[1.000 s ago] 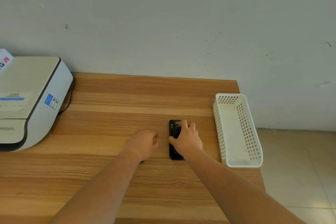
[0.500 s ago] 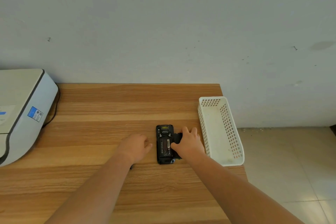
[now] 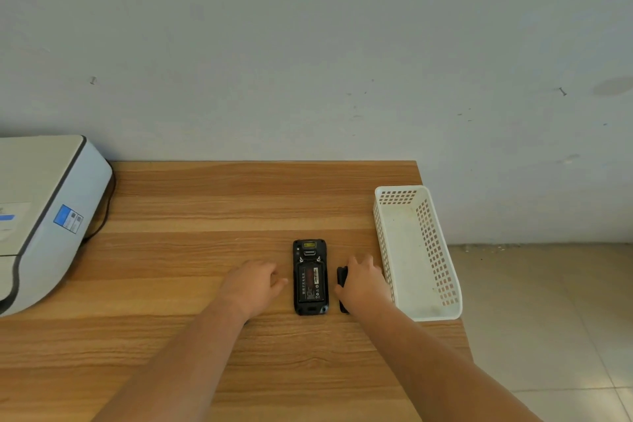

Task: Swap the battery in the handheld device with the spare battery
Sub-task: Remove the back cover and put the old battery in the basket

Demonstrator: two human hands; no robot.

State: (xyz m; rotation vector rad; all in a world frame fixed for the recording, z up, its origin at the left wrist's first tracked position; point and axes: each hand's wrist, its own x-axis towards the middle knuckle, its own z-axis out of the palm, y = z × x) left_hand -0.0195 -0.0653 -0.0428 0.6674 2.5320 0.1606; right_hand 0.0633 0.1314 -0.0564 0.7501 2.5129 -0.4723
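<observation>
The black handheld device (image 3: 310, 277) lies face down on the wooden table (image 3: 191, 216), its back open. A battery with a red and white label (image 3: 311, 284) sits in its bay. My right hand (image 3: 364, 284) lies just right of the device, fingers curled over a flat black part (image 3: 341, 286) that rests on the table; whether it is a cover or a battery I cannot tell. My left hand (image 3: 253, 284) rests palm down just left of the device with loosely curled fingers. What lies under it is hidden.
A white perforated plastic basket (image 3: 442, 271) stands at the table's right edge, close to my right hand. A white and grey printer (image 3: 44, 216) with a dark cable fills the left side. The wall runs along the table's far edge; tiled floor lies to the right.
My right hand slid off the device's back to the right, taking the flat black part with it, so the labelled battery now shows. My left hand stayed put.
</observation>
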